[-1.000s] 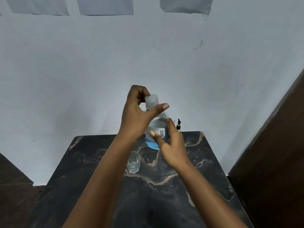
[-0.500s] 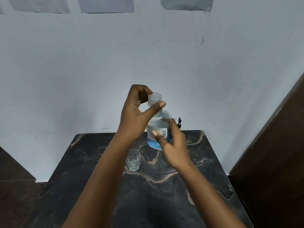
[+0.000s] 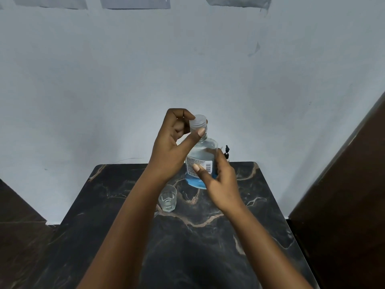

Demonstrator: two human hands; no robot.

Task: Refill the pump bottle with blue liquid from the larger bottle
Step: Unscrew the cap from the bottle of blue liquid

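The larger clear bottle (image 3: 201, 155) holds blue liquid low in its body and carries a white label. It is raised slightly above the far part of the dark marble table (image 3: 208, 236). My right hand (image 3: 218, 184) grips its lower body from the right. My left hand (image 3: 173, 147) pinches the bottle's translucent white cap (image 3: 198, 123) between thumb and fingers. Behind the bottle, only the black pump head of the pump bottle (image 3: 226, 150) shows; its body is hidden.
A small clear glass (image 3: 167, 198) stands on the table just left of the bottle, beside my left forearm. A pale wall rises behind the table. Dark wooden furniture (image 3: 343, 184) stands close on the right.
My left thumb and fingers have shifted around the cap, closing tighter on it. The bottle has tilted and risen slightly in my right hand.
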